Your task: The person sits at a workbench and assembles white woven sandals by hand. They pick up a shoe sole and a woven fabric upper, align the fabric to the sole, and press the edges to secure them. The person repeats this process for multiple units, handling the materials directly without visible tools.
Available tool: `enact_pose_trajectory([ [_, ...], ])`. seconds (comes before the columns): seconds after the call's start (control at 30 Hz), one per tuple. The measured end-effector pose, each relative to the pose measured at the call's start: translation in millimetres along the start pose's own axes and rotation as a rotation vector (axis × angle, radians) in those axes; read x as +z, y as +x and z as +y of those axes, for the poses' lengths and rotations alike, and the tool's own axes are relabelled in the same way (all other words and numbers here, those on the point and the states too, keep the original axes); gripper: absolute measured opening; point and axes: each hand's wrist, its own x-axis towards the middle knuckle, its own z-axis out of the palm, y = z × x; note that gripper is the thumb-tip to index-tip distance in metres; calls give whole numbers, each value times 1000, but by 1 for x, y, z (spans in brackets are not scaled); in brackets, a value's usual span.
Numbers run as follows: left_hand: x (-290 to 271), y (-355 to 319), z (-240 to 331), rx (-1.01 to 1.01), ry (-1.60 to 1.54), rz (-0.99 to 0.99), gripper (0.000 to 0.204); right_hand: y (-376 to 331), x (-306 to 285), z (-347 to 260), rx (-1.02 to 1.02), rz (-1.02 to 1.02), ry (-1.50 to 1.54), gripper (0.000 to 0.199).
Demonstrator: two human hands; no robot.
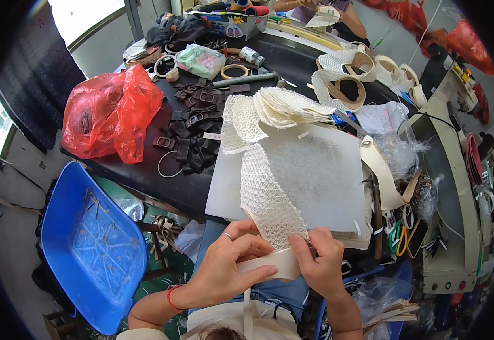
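Note:
A cream woven, lace-like piece [267, 195] hangs between my hands, its upper end lying on a white cutting board [326, 175]. Along its near end runs a smooth cream strip [279, 263]. My left hand [216, 272] pinches the strip and the woven edge from the left, thumb in front. On the right side my right hand [322, 260] grips the same edge between thumb and fingers. How the strip joins the woven part is hidden by the fingers. More woven pieces [284, 107] lie fanned in a pile at the board's far edge.
Dark buckled straps [193, 122] and a red plastic bag [111, 113] lie left on the black table. A blue tub [96, 238] stands lower left. Cream strap rolls [346, 85], scissors [397, 237] and a machine [451, 198] are at right. Another person [346, 20] sits beyond.

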Motion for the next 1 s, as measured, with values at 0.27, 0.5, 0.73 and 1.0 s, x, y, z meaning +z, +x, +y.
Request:
enact_pose_trajectory([
  [0.27, -1, -3, 5, 43, 27, -7, 29, -3, 2, 6, -85, 24, -3, 24],
  [0.5, -5, -4, 4, 59, 95, -89, 27, 6, -12, 11, 103, -361, 341, 21],
  [0.73, -8, -1, 12, 11, 115, -157, 24, 20, -13, 3, 50, -579, 361, 24],
  [1.0, -9, -4, 1, 68, 192, -178, 21, 9, -8, 1, 123, -580, 281, 20],
])
